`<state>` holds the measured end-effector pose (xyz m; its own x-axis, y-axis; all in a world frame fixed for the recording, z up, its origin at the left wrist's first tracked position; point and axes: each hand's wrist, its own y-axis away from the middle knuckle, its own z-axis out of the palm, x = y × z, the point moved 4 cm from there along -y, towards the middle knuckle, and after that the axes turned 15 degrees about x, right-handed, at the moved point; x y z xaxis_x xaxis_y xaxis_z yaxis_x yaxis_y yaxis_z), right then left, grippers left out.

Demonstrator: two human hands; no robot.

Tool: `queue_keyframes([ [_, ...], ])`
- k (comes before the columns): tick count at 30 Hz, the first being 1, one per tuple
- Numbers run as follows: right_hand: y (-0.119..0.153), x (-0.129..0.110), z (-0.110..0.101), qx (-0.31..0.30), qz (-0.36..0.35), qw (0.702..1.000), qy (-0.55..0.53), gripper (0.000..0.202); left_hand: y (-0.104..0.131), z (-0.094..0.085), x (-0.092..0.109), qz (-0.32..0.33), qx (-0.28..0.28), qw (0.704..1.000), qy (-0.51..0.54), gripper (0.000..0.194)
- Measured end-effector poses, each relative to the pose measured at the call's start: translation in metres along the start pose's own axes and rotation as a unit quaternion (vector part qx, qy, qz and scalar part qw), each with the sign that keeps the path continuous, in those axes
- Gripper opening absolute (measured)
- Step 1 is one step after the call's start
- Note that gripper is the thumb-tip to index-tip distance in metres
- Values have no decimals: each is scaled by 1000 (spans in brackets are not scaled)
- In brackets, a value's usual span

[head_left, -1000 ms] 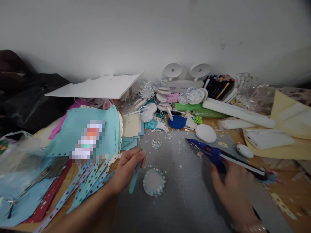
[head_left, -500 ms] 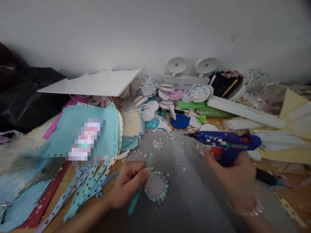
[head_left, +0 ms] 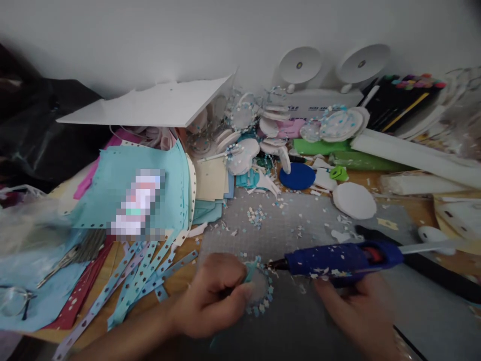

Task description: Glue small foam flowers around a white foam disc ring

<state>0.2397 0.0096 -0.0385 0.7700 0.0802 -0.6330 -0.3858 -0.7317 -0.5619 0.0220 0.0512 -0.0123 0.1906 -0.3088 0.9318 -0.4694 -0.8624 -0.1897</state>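
My left hand (head_left: 218,296) is closed in a pinch around a thin teal strip (head_left: 252,268), beside a round disc (head_left: 259,287) edged with small white and blue pieces. In my right hand (head_left: 356,311) is a blue glue gun (head_left: 334,260), its dark nozzle pointing left at the upper right rim of the disc. Whether the nozzle touches the rim or the strip, I cannot tell. Both hands are over the grey cutting mat (head_left: 289,326). Tiny cut pieces (head_left: 257,215) lie in a small pile above the disc.
Blue paper sheets (head_left: 146,200) and punched strips (head_left: 130,281) lie at left, near scissors (head_left: 62,263). Decorated discs (head_left: 242,155), a blue oval (head_left: 297,176) and a white disc (head_left: 354,200) lie behind the mat. White rolls (head_left: 417,158) are at the right.
The glue gun has moved left and down to the disc, carried by my right hand. My left hand now covers more of the disc's left side. The camera view has shifted.
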Motion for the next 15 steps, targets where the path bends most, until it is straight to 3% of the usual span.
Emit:
queue_keyframes([
  [3,-1,-2,-1,-1,8,1000,-10,21,0,1,2,30,-7,999,-15,34],
  [15,-5,-4,1,-18,17,1000,2,28,0,2,2,43,-6,999,-21,35],
])
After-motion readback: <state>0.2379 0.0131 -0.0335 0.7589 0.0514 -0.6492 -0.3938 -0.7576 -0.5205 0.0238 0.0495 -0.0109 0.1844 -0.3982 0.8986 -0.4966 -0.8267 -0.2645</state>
